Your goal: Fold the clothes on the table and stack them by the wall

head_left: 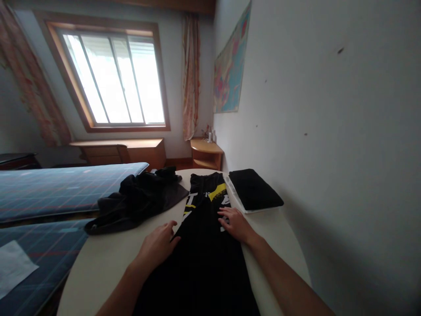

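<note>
Black trousers (200, 245) with white and yellow print lie lengthwise on the round white table (108, 263). Their gathered waistband is at the far end, and the near end runs out of view. At the left edge of the cloth is my left hand (159, 241), thumb and fingers apart, holding nothing. My right hand (235, 224) rests open with spread fingers over the print near the right edge. A crumpled dark garment (141, 197) lies to the left, partly over the table edge. On the right, a folded black garment (255, 188) sits on a white, flat item (235, 193).
A white wall (329, 175) rises close on the right. Blue plaid mattresses (66, 188) stand to the left, with a white sheet (15, 265) on the nearer one. Beyond the table are a wooden corner shelf (207, 147), a desk (144, 149) and a window (115, 79).
</note>
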### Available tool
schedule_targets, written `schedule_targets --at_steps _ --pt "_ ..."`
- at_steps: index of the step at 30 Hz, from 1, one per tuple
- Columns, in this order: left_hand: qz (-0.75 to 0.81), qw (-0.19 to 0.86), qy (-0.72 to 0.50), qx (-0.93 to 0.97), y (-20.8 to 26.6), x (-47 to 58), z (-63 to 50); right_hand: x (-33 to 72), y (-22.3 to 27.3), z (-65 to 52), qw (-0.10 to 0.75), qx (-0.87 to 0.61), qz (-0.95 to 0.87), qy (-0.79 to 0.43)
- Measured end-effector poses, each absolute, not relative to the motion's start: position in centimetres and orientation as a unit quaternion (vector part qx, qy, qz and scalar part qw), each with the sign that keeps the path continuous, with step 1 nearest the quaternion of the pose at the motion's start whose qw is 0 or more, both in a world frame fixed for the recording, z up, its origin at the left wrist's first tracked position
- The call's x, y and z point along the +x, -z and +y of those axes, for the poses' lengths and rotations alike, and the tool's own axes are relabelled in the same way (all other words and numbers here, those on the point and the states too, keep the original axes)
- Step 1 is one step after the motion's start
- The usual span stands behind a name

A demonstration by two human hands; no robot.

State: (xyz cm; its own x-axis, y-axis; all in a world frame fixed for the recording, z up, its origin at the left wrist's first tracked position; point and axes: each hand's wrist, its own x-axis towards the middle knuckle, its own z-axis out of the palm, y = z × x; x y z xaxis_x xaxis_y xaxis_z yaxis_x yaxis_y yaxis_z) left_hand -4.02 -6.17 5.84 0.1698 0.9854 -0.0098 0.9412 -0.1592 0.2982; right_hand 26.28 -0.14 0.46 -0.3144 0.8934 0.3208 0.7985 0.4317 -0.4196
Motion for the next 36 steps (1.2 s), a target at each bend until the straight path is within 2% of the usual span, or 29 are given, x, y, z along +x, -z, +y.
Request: schedule_targets --at_steps 4,11,15,25,30,36 --pt "0.623 0.171 -0.077 0.759 -5.5 -5.0 -5.9 26.3 -0.5 -0.2 0.261 -0.529 -0.802 -0.095" --pt "0.546 0.236 -0.213 0.775 -7.6 -2.5 -7.7 26.5 -0.3 -0.1 0.274 -0.517 -0.805 -0.097" --pt "0.48 0.306 -0.169 0.805 -8.0 -1.6 -9.1 26.7 0.1 0.2 0.286 -0.504 -0.809 -0.095" --pt "0.513 0.23 0.028 0.827 -8.9 -1.6 -11.0 26.9 0.3 0.3 0.274 -0.504 -0.814 -0.095" --pt "0.498 0.247 0.028 0.831 -8.7 -1.5 -11.2 27.0 0.4 0.3 0.27 -0.504 -0.815 -0.093" --pt "0.478 0.252 -0.03 0.841 -7.8 -2.4 -9.6 25.7 -1.5 -1.1 0.28 -0.462 -0.84 -0.05"
